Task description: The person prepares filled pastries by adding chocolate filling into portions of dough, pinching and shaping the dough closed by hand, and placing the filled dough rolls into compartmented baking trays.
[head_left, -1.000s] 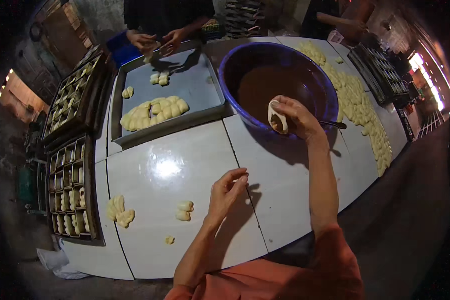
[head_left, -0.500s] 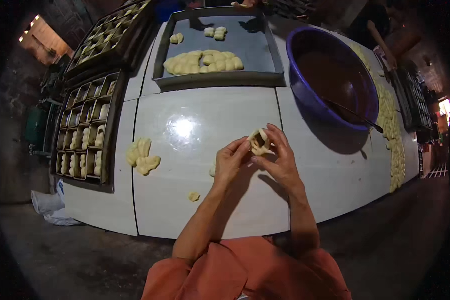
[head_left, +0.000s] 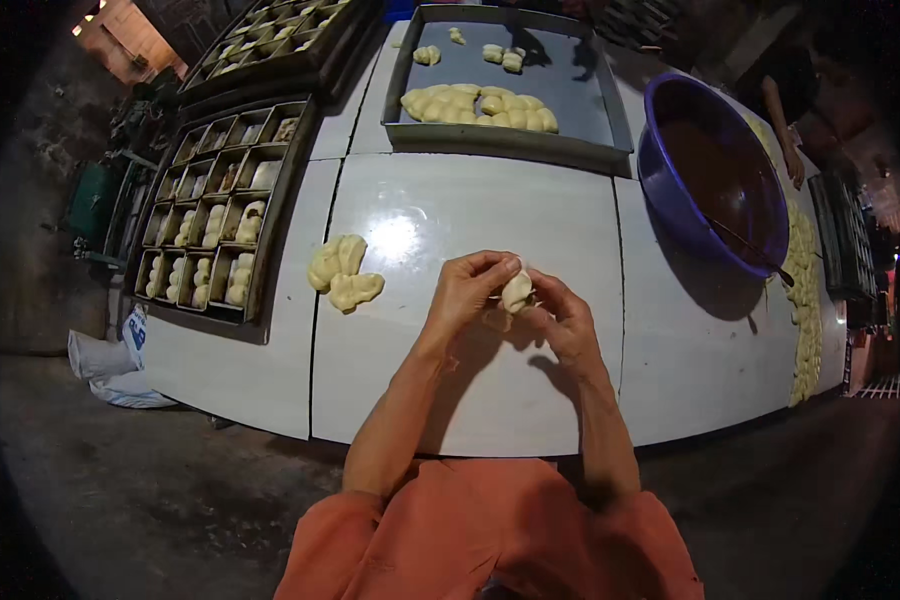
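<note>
Between the fingertips of both hands is a small piece of pale yellow dough (head_left: 518,290), gathered and rounded on its upper side. My left hand (head_left: 470,292) pinches its left edge with thumb and fingers. From the right, my right hand (head_left: 562,322) grips its lower side, fingers curled. Both hands hover just over the white tabletop (head_left: 500,200). Left of them, several soft dough lumps (head_left: 345,272) lie in a loose cluster on the table. My fingers hide the underside of the held dough.
Compartmented metal baking molds (head_left: 215,215) with dough pieces stand at the left. A large metal tray (head_left: 510,145) holding dough balls lies at the far side. A purple basin (head_left: 660,190) of brown filling stands right, beside rows of dough strips (head_left: 803,310). Another person's hand (head_left: 793,168) hangs beyond it.
The held dough was open with dark filling showing; now its edges are drawn together over it. The view has shifted, and a small dough scrap near my left forearm no longer shows.
</note>
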Demonstrator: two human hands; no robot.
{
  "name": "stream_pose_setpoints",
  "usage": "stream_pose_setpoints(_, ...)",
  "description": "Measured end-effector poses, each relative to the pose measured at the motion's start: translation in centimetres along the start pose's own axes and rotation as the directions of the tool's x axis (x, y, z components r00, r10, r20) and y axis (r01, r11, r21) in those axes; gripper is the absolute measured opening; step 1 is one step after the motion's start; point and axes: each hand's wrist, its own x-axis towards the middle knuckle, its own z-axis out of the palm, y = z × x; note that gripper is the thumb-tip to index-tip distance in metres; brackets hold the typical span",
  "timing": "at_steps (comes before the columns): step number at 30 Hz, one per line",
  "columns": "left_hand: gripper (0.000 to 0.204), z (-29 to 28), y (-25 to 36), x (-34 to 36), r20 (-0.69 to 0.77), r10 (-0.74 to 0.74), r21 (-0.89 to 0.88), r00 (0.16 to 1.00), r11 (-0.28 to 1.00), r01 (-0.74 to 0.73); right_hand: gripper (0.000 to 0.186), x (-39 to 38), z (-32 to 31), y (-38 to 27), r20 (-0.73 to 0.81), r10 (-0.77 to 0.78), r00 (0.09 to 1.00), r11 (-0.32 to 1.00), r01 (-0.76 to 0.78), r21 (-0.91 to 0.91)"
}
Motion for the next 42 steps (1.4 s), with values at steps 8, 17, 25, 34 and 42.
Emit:
stream_pose_setpoints(8, 0.031, 0.3, -0.7, -2.3, 0.079, 0.179, 0.127, 0.981, 0.974, -0.188, 0.021, 0.4, 1.2, 2.0, -0.137, -0.429, 0.893, 0.9, 0.409, -0.148)
stream_pose_setpoints(17, 0.03, 0.6, -1.2, -2.3, 0.057, 0.191, 0.311, 0.98, 0.929, -0.2, 0.016, 1.2, 1.3, 2.8, -0.281, -0.385, 0.879, 0.876, 0.253, -0.41)
stream_pose_setpoints(25, 0.049, 0.2, 0.0, -1.6, -0.062, 0.071, 0.139, 0.996, 0.988, -0.061, 0.025, 0.3, 1.0, -0.5, 0.002, -0.405, 0.914, 0.758, 0.337, -0.558)
stream_pose_setpoints(34, 0.059, -2.9, -3.8, -3.2, -0.148, 0.067, 0.476, 0.987, 0.879, 0.012, 0.03, 2.0, -0.7, 3.2, -0.008, 0.201, 0.98, 0.954, -0.197, -0.227)
stream_pose_setpoints(42, 0.062, -3.5, -3.7, -4.8, -0.155, 0.208, 0.513, 0.966, 0.852, -0.101, 0.022, 2.9, 2.9, 0.8, -0.137, -0.213, 0.967, 0.599, 0.018, -0.801)
